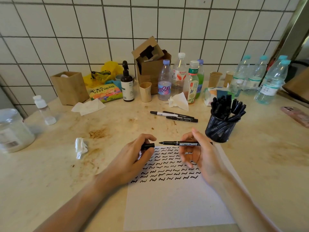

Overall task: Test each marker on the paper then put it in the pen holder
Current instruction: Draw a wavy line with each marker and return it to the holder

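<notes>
A white sheet of paper (175, 203) lies in front of me, its upper half covered with rows of black squiggles. My right hand (199, 156) holds a black twin marker (187, 143) level above the sheet, its bare tip pointing left. My left hand (133, 158) pinches the marker's black cap (148, 146), a small gap away from the tip. A black mesh pen holder (220, 128) packed with several black markers stands to the right of the paper. Three more black markers (177, 116) lie on the table beyond the paper.
A crumpled tissue (81, 147) lies left of the paper. Bottles (164, 82), paper cups (145, 92), a cardboard box (150, 64) and a wooden box (69, 87) line the tiled wall. A phone (296, 115) lies at the right edge, a jar (12, 129) at the left.
</notes>
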